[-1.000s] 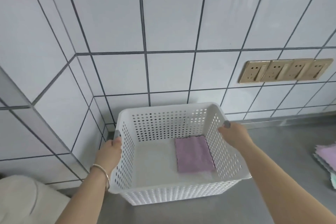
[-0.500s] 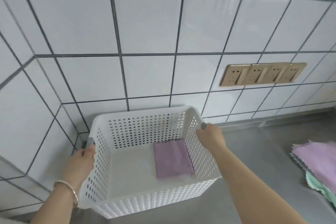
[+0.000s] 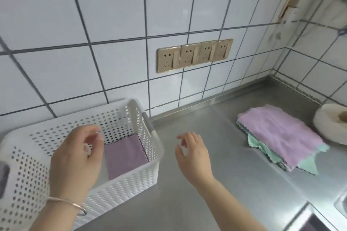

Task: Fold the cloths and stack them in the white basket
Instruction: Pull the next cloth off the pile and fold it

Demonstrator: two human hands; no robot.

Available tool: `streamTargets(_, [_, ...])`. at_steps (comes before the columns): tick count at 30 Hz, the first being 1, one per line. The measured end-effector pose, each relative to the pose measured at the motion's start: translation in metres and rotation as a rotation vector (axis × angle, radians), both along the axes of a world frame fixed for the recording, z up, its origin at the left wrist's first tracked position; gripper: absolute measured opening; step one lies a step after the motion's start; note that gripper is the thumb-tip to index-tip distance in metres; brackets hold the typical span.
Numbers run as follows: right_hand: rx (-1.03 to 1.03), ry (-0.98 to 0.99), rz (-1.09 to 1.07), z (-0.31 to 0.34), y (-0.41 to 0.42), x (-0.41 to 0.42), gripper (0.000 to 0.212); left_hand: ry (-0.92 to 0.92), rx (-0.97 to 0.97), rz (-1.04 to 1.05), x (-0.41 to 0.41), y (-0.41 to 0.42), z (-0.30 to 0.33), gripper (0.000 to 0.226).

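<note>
The white perforated basket (image 3: 131,180) stands on the steel counter at the lower left, against the tiled wall. One folded purple cloth (image 3: 124,155) lies flat in its right half. My left hand (image 3: 75,161) hovers over the basket with loosely curled fingers and holds nothing. My right hand (image 3: 193,154) hangs over the bare counter just right of the basket, fingers relaxed, holding nothing. A pile of unfolded cloths (image 3: 277,135), purple on top and mint green beneath, lies on the counter at the right.
A row of gold wall sockets (image 3: 194,54) sits on the tiled wall above the counter (image 3: 225,184). A white round object (image 3: 332,124) stands at the far right beside the cloth pile. A sink edge (image 3: 339,204) shows at the lower right corner.
Both hands have let go of the basket's sides. The view has swung to the right, bringing the cloth pile into full sight. My right hand has moved off the basket over the counter.
</note>
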State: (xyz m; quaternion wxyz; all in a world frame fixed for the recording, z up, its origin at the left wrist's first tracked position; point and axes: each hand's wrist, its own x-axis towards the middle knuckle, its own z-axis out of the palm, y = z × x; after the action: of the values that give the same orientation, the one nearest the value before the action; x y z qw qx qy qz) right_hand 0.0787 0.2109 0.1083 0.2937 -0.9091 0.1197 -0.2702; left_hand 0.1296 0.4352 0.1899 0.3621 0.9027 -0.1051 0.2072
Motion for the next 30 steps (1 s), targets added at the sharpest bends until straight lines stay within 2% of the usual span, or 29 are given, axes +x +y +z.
streamTargets(3, [-0.01,0.035,-0.078,-0.026,-0.055,-0.048,0.024,-0.005,0.051,-0.197,-0.013,-0.066,-0.012,0.007])
streamTargets(7, [0.003,0.119,-0.212,-0.045,-0.146,-0.1,0.019,-0.025,0.044,-0.384,-0.025,-0.17,-0.04,0.028])
streamTargets(10, [0.034,0.208,-0.286,-0.059,-0.221,-0.127,0.017,0.0,0.065,-0.462,-0.049,-0.262,-0.066,0.029])
streamTargets(14, [0.079,0.338,-0.343,-0.083,-0.311,-0.149,0.017,0.123,0.141,-0.576,-0.088,-0.367,-0.11,0.021])
streamTargets(16, [0.095,0.427,-0.343,-0.096,-0.348,-0.157,0.019,0.224,0.2,-0.593,-0.104,-0.407,-0.13,0.027])
streamTargets(18, [0.114,0.472,-0.354,-0.103,-0.372,-0.16,0.017,0.295,0.246,-0.605,-0.114,-0.433,-0.147,0.031])
streamTargets(21, [0.028,0.511,-0.328,-0.118,-0.403,-0.159,0.008,0.42,0.326,-0.601,-0.123,-0.475,-0.165,0.017])
streamTargets(25, [-0.095,0.741,-0.245,-0.137,-0.424,-0.154,0.03,0.541,0.396,-0.566,-0.132,-0.509,-0.183,0.012])
streamTargets(27, [-0.159,0.785,-0.211,-0.143,-0.43,-0.151,0.035,0.548,0.435,-0.566,-0.132,-0.518,-0.188,0.012])
streamTargets(28, [-0.182,0.791,-0.198,-0.143,-0.434,-0.15,0.034,0.548,0.444,-0.57,-0.131,-0.523,-0.189,0.012])
streamTargets(30, [-0.214,0.733,-0.177,-0.14,-0.441,-0.146,0.016,0.547,0.453,-0.568,-0.128,-0.53,-0.189,0.013])
